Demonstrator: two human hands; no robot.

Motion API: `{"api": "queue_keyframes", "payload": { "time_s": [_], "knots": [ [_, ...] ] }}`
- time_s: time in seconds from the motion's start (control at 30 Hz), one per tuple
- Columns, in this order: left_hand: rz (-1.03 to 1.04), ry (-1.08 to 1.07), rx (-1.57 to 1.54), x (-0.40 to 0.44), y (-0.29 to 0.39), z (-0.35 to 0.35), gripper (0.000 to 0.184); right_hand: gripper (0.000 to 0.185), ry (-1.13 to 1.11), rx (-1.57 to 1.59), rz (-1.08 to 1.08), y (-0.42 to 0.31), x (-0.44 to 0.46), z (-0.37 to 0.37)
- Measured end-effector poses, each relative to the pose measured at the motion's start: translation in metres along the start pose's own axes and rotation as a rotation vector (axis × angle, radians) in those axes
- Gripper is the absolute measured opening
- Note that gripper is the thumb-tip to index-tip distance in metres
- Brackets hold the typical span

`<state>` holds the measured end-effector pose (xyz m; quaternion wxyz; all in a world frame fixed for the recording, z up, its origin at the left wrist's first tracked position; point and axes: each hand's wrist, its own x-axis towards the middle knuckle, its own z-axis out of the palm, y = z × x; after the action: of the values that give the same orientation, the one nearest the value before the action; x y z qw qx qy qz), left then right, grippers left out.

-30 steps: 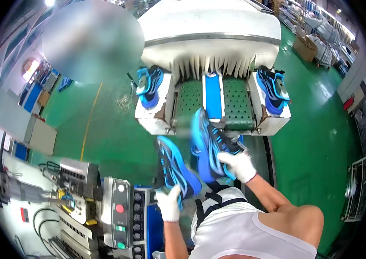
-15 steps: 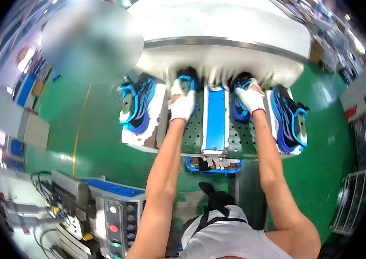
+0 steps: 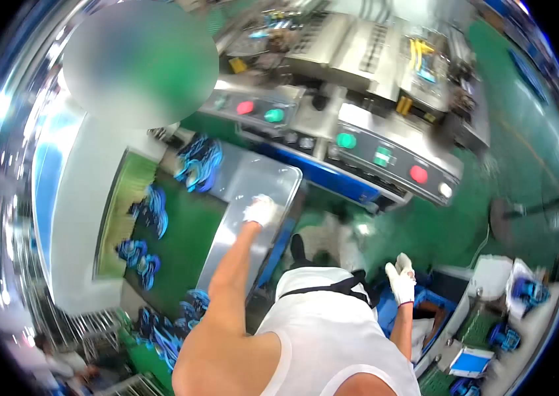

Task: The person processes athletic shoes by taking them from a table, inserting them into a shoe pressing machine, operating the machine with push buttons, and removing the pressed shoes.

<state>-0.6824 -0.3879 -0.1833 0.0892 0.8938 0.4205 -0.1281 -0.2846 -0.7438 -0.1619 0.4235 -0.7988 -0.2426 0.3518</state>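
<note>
My left hand point(image 3: 262, 210), in a white glove, is over the shiny metal tray point(image 3: 243, 181). Motion smears its fingers, and I cannot tell whether it touches the metal. Blue and black shoes point(image 3: 199, 164) lie at the tray's far left, with more shoes point(image 3: 151, 210) on the green surface by the white machine's opening. My right hand point(image 3: 401, 280), also gloved, hangs in the air at my right side, thumb apart from its extended fingers, with nothing visible in it. Below it is a blue basket point(image 3: 448, 305).
Ahead stands a control panel point(image 3: 392, 155) with red and green buttons. The white machine point(image 3: 85, 218) fills the left. At lower right, a fixture with a blue pad point(image 3: 471, 361) has shoes point(image 3: 505, 336) about it. More shoes point(image 3: 161, 333) lie at lower left.
My view has swung round to the left-hand station with its tray and panel. Both hands have come off the shoes they were on; the shoe fixture is now at my lower right.
</note>
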Motion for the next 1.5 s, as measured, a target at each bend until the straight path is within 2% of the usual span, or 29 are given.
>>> {"api": "queue_keyframes", "payload": {
  "time_s": [0.07,0.13,0.2,0.27,0.33,0.4,0.43,0.47,0.53,0.57,0.6,0.67,0.7,0.73,0.8,0.83,0.9,0.97,1.03,1.1,1.17,1.2,1.23,1.27,1.3,1.33,1.37,1.43,1.5],
  "knots": [
    [-0.685,0.310,-0.446,-0.060,-0.081,-0.050,0.040,0.071,-0.098,-0.166,0.055,-0.015,-0.004,0.010],
    [-0.753,0.178,-0.089,-0.107,-0.172,-0.021,0.033,0.073,-0.183,-0.232,0.039,-0.047,0.005,0.025],
    [-1.002,0.335,-0.292,-0.162,-0.228,-0.077,0.038,0.072,-0.310,-0.536,0.046,-0.075,0.043,0.065],
    [-1.167,0.494,-0.310,-0.217,-0.235,-0.132,0.044,0.073,-0.309,-0.497,0.056,-0.021,0.074,0.007],
    [-1.214,0.513,-0.295,-0.240,-0.290,-0.093,0.056,0.073,-0.311,-0.622,0.102,-0.050,0.063,0.016],
    [-1.404,0.465,-0.544,-0.253,-0.312,-0.090,0.058,0.073,-0.277,-0.702,0.134,-0.069,0.048,0.004],
    [-1.477,0.379,-0.607,-0.235,-0.352,-0.007,0.066,0.073,-0.280,-0.903,0.164,-0.099,0.048,0.013],
    [-1.455,0.437,-0.500,-0.238,-0.327,-0.101,0.074,0.073,-0.341,-0.880,0.170,-0.072,0.045,0.005],
    [-1.480,0.384,-0.773,-0.191,-0.262,-0.097,0.079,0.073,-0.456,-1.051,0.291,-0.091,0.053,-0.044],
    [-1.500,0.323,-0.868,-0.184,-0.274,-0.093,0.080,0.074,-0.438,-1.056,0.313,-0.091,0.046,-0.034],
    [-1.464,0.342,-0.480,-0.165,-0.293,-0.020,0.069,0.075,-0.476,-1.052,0.315,-0.083,0.057,-0.040],
    [-1.411,0.461,-0.255,-0.141,-0.260,0.015,0.054,0.078,-0.476,-1.183,0.260,-0.102,0.068,-0.049],
    [-1.392,0.672,-0.260,-0.149,-0.250,0.011,0.035,0.081,-0.465,-1.270,0.213,-0.128,0.070,-0.038],
    [-1.414,0.830,-0.469,-0.153,-0.232,0.029,0.020,0.083,-0.389,-1.283,0.162,-0.158,0.074,-0.022],
    [-1.319,0.923,-0.430,-0.167,-0.228,0.039,0.014,0.080,-0.451,-1.463,-0.071,-0.134,0.095,-0.017],
    [-1.239,0.947,-0.414,-0.178,-0.225,0.032,0.014,0.077,-0.454,-1.363,-0.082,-0.130,0.097,-0.012],
    [-1.175,0.951,-0.424,-0.189,-0.169,0.021,0.015,0.073,-0.574,-1.212,-0.087,-0.216,0.088,0.069],
    [-1.069,0.978,-0.518,-0.197,-0.119,-0.018,0.014,0.072,-0.740,-0.920,-0.204,-0.240,0.080,0.118],
    [-0.971,0.866,-0.578,-0.190,-0.066,-0.053,0.011,0.073,-0.754,-0.678,-0.304,-0.248,0.049,0.154],
    [-0.790,0.781,-0.629,-0.174,-0.010,-0.074,0.011,0.073,-0.897,-0.750,-0.877,-0.275,0.021,0.212],
    [-0.583,0.659,-0.707,-0.153,0.045,-0.113,0.010,0.069,-0.917,-0.747,-1.204,-0.286,0.004,0.231],
    [-0.444,0.637,-0.764,-0.142,0.069,-0.119,0.011,0.065,-0.899,-0.751,-1.227,-0.279,0.005,0.232],
    [-0.295,0.578,-0.755,-0.132,0.082,-0.140,0.011,0.062,-1.089,-0.724,-1.065,-0.269,0.014,0.236],
    [-0.266,0.593,-0.816,-0.118,0.101,-0.153,0.010,0.059,-1.274,-0.694,-0.890,-0.262,0.024,0.234],
    [-0.198,0.629,-0.860,-0.106,0.109,-0.164,0.010,0.053,-1.231,-0.764,-0.911,-0.304,0.025,0.210],
    [-0.123,0.669,-0.904,-0.090,0.113,-0.176,0.010,0.049,-1.124,-0.572,-0.981,-0.266,0.050,0.204],
    [-0.047,0.628,-0.823,-0.074,0.121,-0.196,0.011,0.049,-1.100,-0.514,-0.957,-0.284,0.055,0.181],
    [0.112,0.666,-0.776,-0.041,0.139,-0.242,0.017,0.055,-1.077,-0.341,-0.774,-0.295,0.078,0.142],
    [0.186,0.661,-0.865,-0.004,0.150,-0.279,0.036,0.058,-1.009,-0.232,-0.705,-0.316,0.095,0.101]
  ]
}}
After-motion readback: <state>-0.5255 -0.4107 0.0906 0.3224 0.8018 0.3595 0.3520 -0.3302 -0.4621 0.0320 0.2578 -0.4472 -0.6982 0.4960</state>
